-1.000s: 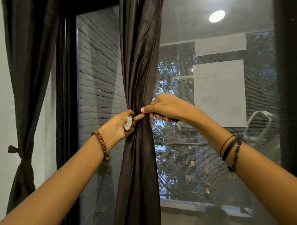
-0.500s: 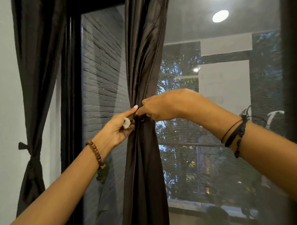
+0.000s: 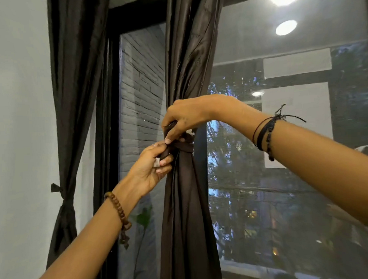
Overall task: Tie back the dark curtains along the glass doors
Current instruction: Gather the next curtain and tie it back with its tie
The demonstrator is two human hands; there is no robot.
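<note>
Glass doors (image 3: 263, 178) fill the background; at centre frame the right hand (image 3: 184, 118) and left hand (image 3: 150, 167) each pinch an end of the tie band (image 3: 184, 148) circling the gathered curtain (image 3: 187, 212). Slack or a slipping pinch could loosen the knot.

Gathered curtain (image 3: 187, 212) hangs centre, before the glass door (image 3: 284, 156). Tie band (image 3: 184, 148) encircles it. Left hand (image 3: 151, 167) sits below right hand (image 3: 183, 118), both at the band. Second curtain (image 3: 73, 101) hangs far left, against the wall (image 3: 17, 124).
</note>
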